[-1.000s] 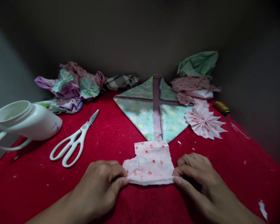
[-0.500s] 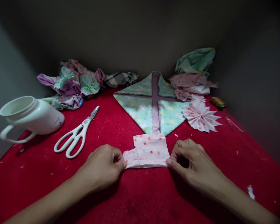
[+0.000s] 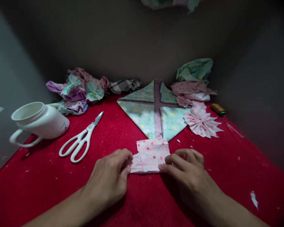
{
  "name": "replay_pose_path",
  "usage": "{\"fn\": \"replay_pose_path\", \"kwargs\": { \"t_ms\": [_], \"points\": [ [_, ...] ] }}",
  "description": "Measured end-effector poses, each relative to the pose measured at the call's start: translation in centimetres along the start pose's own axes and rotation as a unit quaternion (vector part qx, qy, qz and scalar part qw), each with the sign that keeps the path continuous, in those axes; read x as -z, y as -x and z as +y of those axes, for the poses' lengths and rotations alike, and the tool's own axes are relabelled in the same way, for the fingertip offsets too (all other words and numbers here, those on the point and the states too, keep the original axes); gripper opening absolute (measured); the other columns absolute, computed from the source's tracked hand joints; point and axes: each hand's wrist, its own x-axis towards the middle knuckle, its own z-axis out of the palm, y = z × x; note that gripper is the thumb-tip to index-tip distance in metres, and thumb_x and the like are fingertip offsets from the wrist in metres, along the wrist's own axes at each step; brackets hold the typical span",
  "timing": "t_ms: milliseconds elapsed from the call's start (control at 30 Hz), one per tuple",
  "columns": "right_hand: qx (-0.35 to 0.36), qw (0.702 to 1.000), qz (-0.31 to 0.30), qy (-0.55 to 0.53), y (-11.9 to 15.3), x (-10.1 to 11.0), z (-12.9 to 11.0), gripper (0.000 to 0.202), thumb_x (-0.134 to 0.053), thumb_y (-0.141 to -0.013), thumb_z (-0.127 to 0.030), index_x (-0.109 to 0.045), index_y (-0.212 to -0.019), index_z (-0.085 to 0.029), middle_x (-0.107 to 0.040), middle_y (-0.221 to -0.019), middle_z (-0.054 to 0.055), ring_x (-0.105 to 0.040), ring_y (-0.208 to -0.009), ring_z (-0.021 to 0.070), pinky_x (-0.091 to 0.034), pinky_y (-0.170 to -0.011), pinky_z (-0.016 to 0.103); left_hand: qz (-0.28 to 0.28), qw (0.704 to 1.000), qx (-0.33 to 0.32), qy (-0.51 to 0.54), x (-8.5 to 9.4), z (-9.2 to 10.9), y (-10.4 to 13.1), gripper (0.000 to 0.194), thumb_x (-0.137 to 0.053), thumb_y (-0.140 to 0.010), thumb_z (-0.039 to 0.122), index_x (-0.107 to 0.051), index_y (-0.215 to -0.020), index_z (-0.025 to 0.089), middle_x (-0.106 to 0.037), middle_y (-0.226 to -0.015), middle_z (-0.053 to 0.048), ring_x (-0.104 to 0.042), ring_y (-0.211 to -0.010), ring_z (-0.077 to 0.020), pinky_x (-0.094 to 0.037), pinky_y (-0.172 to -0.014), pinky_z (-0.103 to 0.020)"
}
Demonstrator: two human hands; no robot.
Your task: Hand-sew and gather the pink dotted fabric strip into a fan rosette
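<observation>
A pink cloth piece (image 3: pixel 150 154) with red and blue dots lies on the red table cover, its near edge folded into a strip. My left hand (image 3: pixel 113 173) pinches the left end of that strip. At the right end, my right hand (image 3: pixel 186 171) has thumb and fingers closed on the cloth's lower right corner. Just beyond the cloth is a green floral diamond-shaped piece (image 3: pixel 142 116) with a mauve cross band. White-handled scissors (image 3: pixel 81 140) lie to the left of my left hand, blades pointing away.
A white mug (image 3: pixel 44 121) lies tilted at the left. Crumpled fabrics (image 3: pixel 78 91) sit at the back left, more (image 3: pixel 194 71) at the back right. A pleated pink rosette (image 3: pixel 203 123) and a thread spool (image 3: pixel 218 109) are at the right. Scraps dot the red cover (image 3: pixel 142 201).
My right hand has moved left along the cloth's near edge, and my left hand now covers more of its left end. The view has tilted slightly, showing fabric at the top edge.
</observation>
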Motion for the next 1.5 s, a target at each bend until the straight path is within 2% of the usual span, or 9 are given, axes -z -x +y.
{"fn": "replay_pose_path", "kwargs": {
  "t_ms": [133,267,367,600,767,933,1233,1367,1500],
  "points": [
    [0.078,0.995,-0.048,0.051,-0.2,-0.2,-0.4,0.020,-0.051,-0.075,-0.001,-0.061,-0.079,-0.018,-0.061,-0.072,0.001,-0.044,-0.067,0.0173,-0.030,-0.067,0.031,0.076,0.970,-0.203,-0.110,-1.7,-0.2,0.8,0.034,-0.039,-0.073,0.002,-0.050,-0.101,0.018,-0.050,-0.081,-0.006,-0.045,-0.065,-0.0172,-0.037,-0.053,-0.027],
    [0.108,0.981,-0.088,0.134,-0.6,-0.3,-0.7,0.017,-0.055,-0.066,0.000,-0.062,-0.071,-0.015,-0.059,-0.066,0.003,-0.043,-0.061,0.0174,-0.032,-0.060,0.030,0.096,0.938,-0.278,-0.181,-2.4,-0.5,0.9,0.033,-0.040,-0.075,0.004,-0.049,-0.106,0.013,-0.053,-0.080,-0.007,-0.046,-0.065,-0.0193,-0.041,-0.051,-0.031],
    [0.119,0.978,-0.098,0.137,-0.7,-0.4,-0.9,0.017,-0.054,-0.066,-0.001,-0.061,-0.070,-0.015,-0.058,-0.064,0.004,-0.043,-0.058,0.0172,-0.032,-0.056,0.029,0.097,0.935,-0.288,-0.181,-2.2,-0.6,1.0,0.037,-0.041,-0.072,0.004,-0.048,-0.108,0.010,-0.054,-0.082,-0.009,-0.048,-0.067,-0.0205,-0.043,-0.052,-0.033],
    [0.112,0.982,-0.085,0.126,-0.7,-0.8,-0.6,0.032,-0.038,-0.088,-0.009,-0.058,-0.065,-0.016,-0.057,-0.062,0.004,-0.043,-0.056,0.0166,-0.031,-0.053,0.031,0.033,0.928,-0.298,-0.222,-1.7,-0.4,0.6,0.030,-0.041,-0.080,0.011,-0.049,-0.109,0.009,-0.056,-0.083,-0.008,-0.050,-0.068,-0.0214,-0.045,-0.051,-0.035],
    [0.106,0.983,-0.096,0.112,-0.8,-1.0,0.0,0.023,-0.044,-0.087,-0.012,-0.058,-0.069,-0.017,-0.057,-0.065,0.002,-0.042,-0.059,0.0166,-0.028,-0.055,0.031,0.059,0.925,-0.303,-0.222,-1.8,-0.6,0.1,0.020,-0.038,-0.087,0.012,-0.053,-0.100,0.012,-0.054,-0.080,-0.006,-0.047,-0.068,-0.0205,-0.044,-0.052,-0.034],
    [0.079,0.993,-0.053,0.074,-0.8,-0.6,0.0,0.024,-0.040,-0.090,-0.015,-0.062,-0.081,-0.017,-0.057,-0.067,0.004,-0.042,-0.061,0.0167,-0.029,-0.058,0.029,0.093,0.911,-0.329,-0.229,-2.3,-0.6,0.0,0.020,-0.038,-0.086,0.010,-0.056,-0.094,0.010,-0.053,-0.081,-0.007,-0.045,-0.072,-0.0205,-0.043,-0.055,-0.034],
    [0.134,0.987,-0.025,0.083,-1.3,-0.7,-1.3,0.035,-0.026,-0.094,-0.016,-0.061,-0.098,-0.014,-0.061,-0.089,0.010,-0.046,-0.073,0.0198,-0.035,-0.067,0.032,0.117,0.892,-0.361,-0.247,-2.4,-0.3,0.2,0.018,-0.039,-0.085,0.010,-0.057,-0.084,0.010,-0.053,-0.079,-0.007,-0.046,-0.072,-0.0207,-0.040,-0.056,-0.033],
    [0.151,0.985,-0.061,0.052,-1.5,-1.6,-1.5,0.028,-0.034,-0.093,-0.016,-0.062,-0.093,-0.014,-0.060,-0.078,0.007,-0.046,-0.068,0.0182,-0.035,-0.062,0.030,0.116,0.890,-0.367,-0.244,-2.4,-0.2,0.3,0.018,-0.040,-0.085,0.009,-0.056,-0.077,0.011,-0.051,-0.077,-0.006,-0.045,-0.071,-0.0197,-0.038,-0.056,-0.032],
    [0.142,0.988,-0.046,0.042,-1.7,-1.9,-1.5,0.032,-0.034,-0.092,-0.014,-0.064,-0.082,-0.013,-0.058,-0.067,0.006,-0.046,-0.063,0.0177,-0.035,-0.058,0.029,0.109,0.899,-0.357,-0.231,-2.1,-0.3,0.1,0.019,-0.040,-0.086,0.011,-0.055,-0.074,0.013,-0.051,-0.075,-0.004,-0.043,-0.070,-0.0186,-0.035,-0.054,-0.031]
  ]
}}
